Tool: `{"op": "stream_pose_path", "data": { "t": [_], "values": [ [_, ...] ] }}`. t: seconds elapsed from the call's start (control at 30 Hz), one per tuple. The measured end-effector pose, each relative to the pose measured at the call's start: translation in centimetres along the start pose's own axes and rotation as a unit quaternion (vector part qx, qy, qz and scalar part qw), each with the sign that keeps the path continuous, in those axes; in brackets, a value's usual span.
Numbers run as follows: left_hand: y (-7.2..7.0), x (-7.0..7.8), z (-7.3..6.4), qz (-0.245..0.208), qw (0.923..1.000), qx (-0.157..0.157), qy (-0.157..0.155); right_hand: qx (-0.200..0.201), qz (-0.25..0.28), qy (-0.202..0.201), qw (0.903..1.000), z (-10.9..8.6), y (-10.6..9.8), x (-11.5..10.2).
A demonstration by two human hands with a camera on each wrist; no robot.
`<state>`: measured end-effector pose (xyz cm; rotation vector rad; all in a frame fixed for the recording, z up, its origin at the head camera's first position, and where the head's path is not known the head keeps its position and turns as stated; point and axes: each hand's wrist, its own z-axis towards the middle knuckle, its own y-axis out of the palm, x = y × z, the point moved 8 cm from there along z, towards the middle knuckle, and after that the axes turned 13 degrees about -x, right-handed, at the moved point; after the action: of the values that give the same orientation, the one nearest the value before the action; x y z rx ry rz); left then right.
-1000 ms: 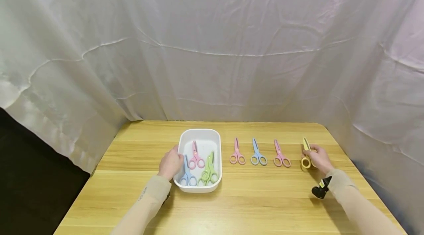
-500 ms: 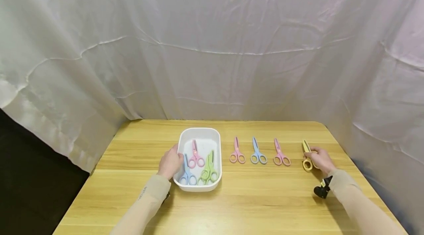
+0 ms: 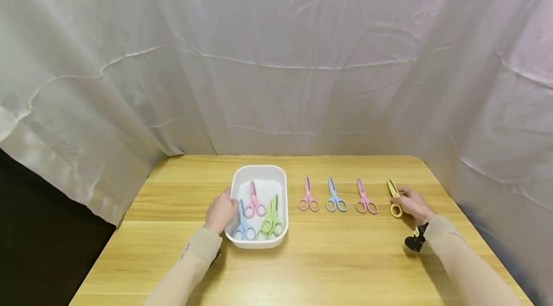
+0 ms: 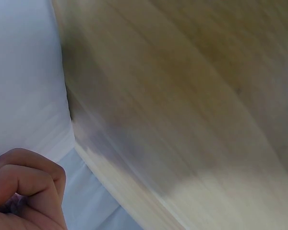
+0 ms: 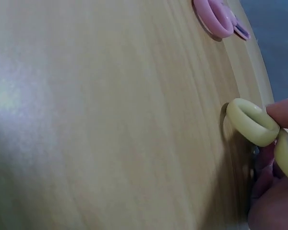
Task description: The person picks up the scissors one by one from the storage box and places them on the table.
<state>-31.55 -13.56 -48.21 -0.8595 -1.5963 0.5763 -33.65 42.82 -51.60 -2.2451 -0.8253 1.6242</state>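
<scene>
A wooden table [image 3: 337, 267] has a rounded far right corner; a pale, wrinkled curtain [image 3: 276, 100] hangs at its far, left and right sides, and near left there is a black area [image 3: 39, 234]

No words or numbers can be read. The left sleeve [image 3: 204, 245] has a short row of small dark marks [image 3: 185, 252] that look like letters, but they are too tiny and blurry. The yellow patch [image 3: 416, 231] by the right sleeve [image 3: 441, 229] is too small to tell.
</scene>
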Motion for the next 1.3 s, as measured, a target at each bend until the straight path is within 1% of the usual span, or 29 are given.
{"op": "stream_pose_path", "data": {
  "t": [0.17,0.3,0.43,0.53,0.67,0.77,0.83,0.93,1.17,1.3],
  "values": [
    [-0.1,0.2,0.1,0.002,1.0000,0.002,0.000,0.001,-0.013,-0.004,0.9999,0.1,0.0,0.0],
    [-0.5,0.2,0.2,0.007,1.0000,0.004,0.000,0.015,-0.034,-0.005,0.9993,0.3,0.2,0.1],
    [-0.5,0.3,0.2,0.006,1.0000,0.002,0.001,0.029,-0.047,-0.021,0.9982,0.2,0.3,0.0],
    [-0.5,0.2,0.1,0.003,1.0000,0.004,0.003,0.036,-0.057,-0.037,0.9970,0.2,0.3,-0.5],
    [-0.5,0.2,-0.1,0.002,0.9999,0.008,0.006,0.039,-0.064,-0.055,0.9956,0.2,0.4,-1.0],
    [-0.6,0.2,-0.1,-0.001,1.0000,0.006,0.008,0.043,-0.072,-0.064,0.9944,0.2,0.6,-0.9],
    [-0.5,0.2,-0.1,-0.005,1.0000,0.004,0.005,0.047,-0.086,-0.068,0.9928,0.2,0.6,-0.9],
    [-0.5,0.3,-0.1,-0.008,1.0000,0.003,0.004,0.054,-0.098,-0.065,0.9915,0.2,0.5,-0.9],
    [-0.4,0.4,-0.3,-0.006,0.9999,0.006,0.006,0.051,-0.079,-0.053,0.9941,0.0,0.4,-0.4],
    [-0.2,0.3,-0.3,-0.008,0.9999,0.004,0.005,0.057,-0.091,-0.058,0.9925,-0.1,0.2,-0.1]
  ]
}}
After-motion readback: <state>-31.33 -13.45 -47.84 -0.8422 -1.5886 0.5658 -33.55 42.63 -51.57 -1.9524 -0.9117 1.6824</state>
